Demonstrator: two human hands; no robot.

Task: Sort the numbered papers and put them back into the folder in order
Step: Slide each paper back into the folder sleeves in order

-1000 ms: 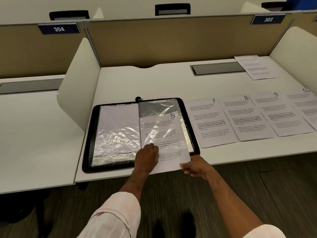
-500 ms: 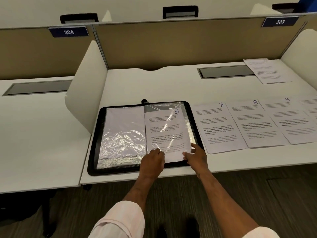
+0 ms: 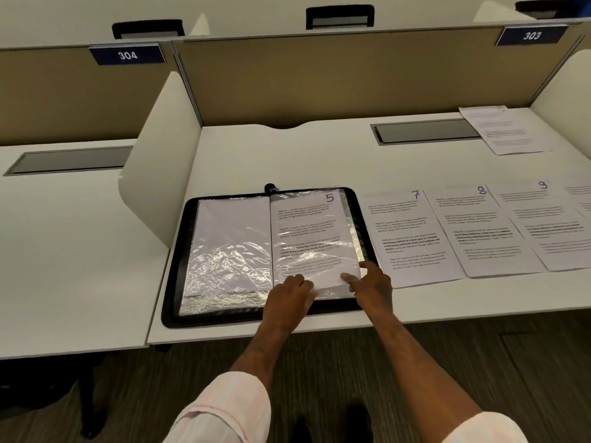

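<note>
Plastic film of the folder's right-hand sleeve [image 3: 351,233] lies under the left grip [image 3: 287,294], whose fingers are curled at the sleeve's lower edge. Whether they pinch the film cannot be told, since the hand covers the contact. The right grip [image 3: 372,284] is spread with fingers straight, holding nothing, fingertips resting on the lower right corner of the same sleeve.

Sheet 5 [image 3: 307,231] sits inside that sleeve, text facing up, number at its top right corner, its lower edge between the two grips. The left-hand sleeve [image 3: 230,251] holds a sheet showing its blank side, the film heavily wrinkled at the bottom.

The black folder [image 3: 179,257] lies open and flat near the front edge of the white surface [image 3: 287,155].

Just right of the folder, sheet 7 [image 3: 409,238], sheet 8 [image 3: 479,231] and sheet 9 [image 3: 550,225] lie in a row, each overlapping the next. A further sheet [image 3: 582,199] is cut off by the frame edge, its number out of view. One separate printed sheet [image 3: 502,129] lies at the back right, beside a dark hatch [image 3: 425,132].

A white divider [image 3: 150,161] stands to the left. Labels read 304 [image 3: 128,55] and 303 [image 3: 531,35].
</note>
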